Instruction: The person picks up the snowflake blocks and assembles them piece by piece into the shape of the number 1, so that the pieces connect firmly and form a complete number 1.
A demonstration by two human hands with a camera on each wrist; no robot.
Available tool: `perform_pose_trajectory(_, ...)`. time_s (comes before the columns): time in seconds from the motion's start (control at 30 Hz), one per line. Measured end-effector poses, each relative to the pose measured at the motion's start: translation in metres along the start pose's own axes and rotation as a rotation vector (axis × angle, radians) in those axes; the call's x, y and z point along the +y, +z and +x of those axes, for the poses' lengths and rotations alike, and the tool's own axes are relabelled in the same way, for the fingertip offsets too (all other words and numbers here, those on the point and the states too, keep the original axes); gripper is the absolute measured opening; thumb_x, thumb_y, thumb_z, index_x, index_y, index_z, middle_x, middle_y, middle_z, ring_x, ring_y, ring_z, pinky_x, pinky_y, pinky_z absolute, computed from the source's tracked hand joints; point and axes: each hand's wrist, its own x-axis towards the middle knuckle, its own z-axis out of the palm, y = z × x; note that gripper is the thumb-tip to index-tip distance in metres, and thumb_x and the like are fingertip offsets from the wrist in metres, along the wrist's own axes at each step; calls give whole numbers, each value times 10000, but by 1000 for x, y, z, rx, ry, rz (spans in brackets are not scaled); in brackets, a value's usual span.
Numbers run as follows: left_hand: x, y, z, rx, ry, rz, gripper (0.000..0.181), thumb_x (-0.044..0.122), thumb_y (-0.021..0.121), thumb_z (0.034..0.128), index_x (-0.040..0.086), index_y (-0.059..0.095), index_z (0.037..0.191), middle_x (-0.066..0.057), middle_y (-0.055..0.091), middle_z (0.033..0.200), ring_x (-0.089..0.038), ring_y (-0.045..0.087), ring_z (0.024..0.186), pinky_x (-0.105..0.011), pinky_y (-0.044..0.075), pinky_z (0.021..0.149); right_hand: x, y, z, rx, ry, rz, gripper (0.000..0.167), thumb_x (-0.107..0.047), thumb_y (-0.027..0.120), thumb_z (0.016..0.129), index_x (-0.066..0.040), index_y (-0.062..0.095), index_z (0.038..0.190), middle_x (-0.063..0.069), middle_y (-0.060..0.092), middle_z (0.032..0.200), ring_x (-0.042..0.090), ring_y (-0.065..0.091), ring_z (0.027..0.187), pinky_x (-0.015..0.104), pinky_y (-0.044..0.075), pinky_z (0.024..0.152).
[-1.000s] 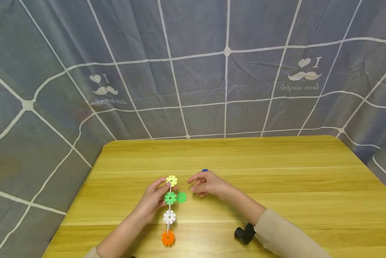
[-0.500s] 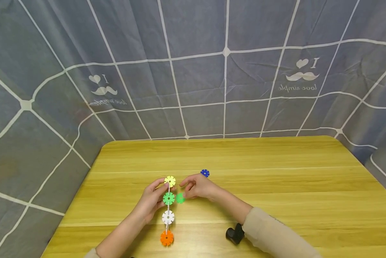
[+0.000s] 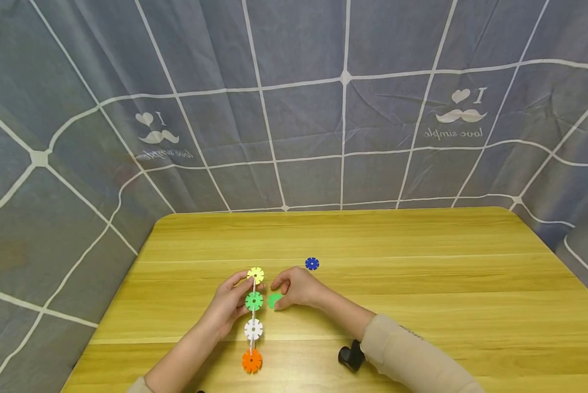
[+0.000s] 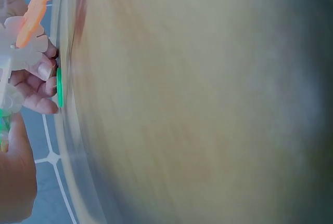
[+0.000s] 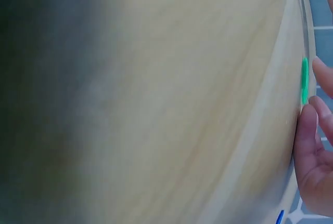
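My left hand (image 3: 225, 308) pinches the upper end of a chain of slotted discs, near the yellow disc (image 3: 255, 275). Below it in the chain come a green disc (image 3: 254, 301), a white disc (image 3: 253, 329) and an orange disc (image 3: 251, 361), with pale discs edge-on between them. My right hand (image 3: 300, 287) is at a loose green disc (image 3: 274, 300), its fingers bent around the disc's right side. In the right wrist view that green disc (image 5: 305, 81) lies flat on the table beside the fingertips; whether they touch it I cannot tell.
A blue disc (image 3: 312, 263) lies on the wooden table (image 3: 397, 240), just beyond my right hand. A black object (image 3: 351, 356) sits beside the right sleeve. A grey curtain with white lines hangs behind the table and at its sides.
My right hand has moved left and slightly down to the loose green disc, uncovering the blue disc. The chain in my left hand has shifted slightly left.
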Motion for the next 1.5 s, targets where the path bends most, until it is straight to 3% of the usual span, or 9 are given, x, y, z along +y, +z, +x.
perform_pose_trajectory(0.23,0,0,-2,19,7,-20,279,153,488,971,-6,500,1200,-49,684,903,-147,650,827,-204,499,610,-3,4,-2,4,-36,-125,293,-44,857,611,-59,664,830,-22,478,657,85,413,590,190,368,524)
perform_pose_trajectory(0.4,-1,0,-2,34,4,-20,273,157,488,971,-2,500,1193,-55,685,911,-150,649,827,-206,501,616,-4,5,-3,-2,-19,-139,297,-45,862,604,-69,642,802,-16,475,671,96,416,600,196,368,526)
perform_pose_trajectory(0.6,0,0,-2,49,11,-20,287,168,493,968,3,493,1202,-33,680,889,-98,623,754,-200,489,607,-1,4,-2,3,-61,-128,336,-12,856,595,-72,597,799,-3,497,672,93,438,598,195,391,531)
perform_pose_trajectory(0.73,1,1,-2,54,7,-18,277,165,494,966,5,503,1192,-30,680,882,-82,611,722,-193,479,585,1,2,-1,-7,-61,-65,312,34,821,627,-68,587,806,-13,499,650,96,447,575,196,397,511)
perform_pose_trajectory(0.93,3,4,-1,58,12,3,240,171,498,964,16,533,1144,-106,690,964,-127,650,788,-191,493,598,4,-7,0,-30,-4,162,222,91,739,711,12,603,867,26,523,660,110,489,522,201,464,481)
perform_pose_trajectory(1.07,5,8,-1,49,11,4,227,163,507,959,14,543,1126,-130,688,982,-170,659,836,-194,497,592,6,-15,-1,-28,13,253,217,64,730,744,43,604,920,39,556,652,121,519,505,223,485,487)
perform_pose_trajectory(1.27,5,16,-3,51,5,10,225,151,519,953,10,562,1124,-131,691,967,-131,649,779,-185,487,566,9,-25,-5,-17,10,329,219,60,691,789,62,579,976,25,543,606,133,522,506,226,470,498)
perform_pose_trajectory(1.5,3,25,-4,46,4,10,229,143,533,945,-3,571,1118,-104,692,911,-83,613,695,-179,479,547,7,-36,-11,-7,4,345,212,79,647,819,69,573,1017,25,550,627,129,521,526,244,490,546)
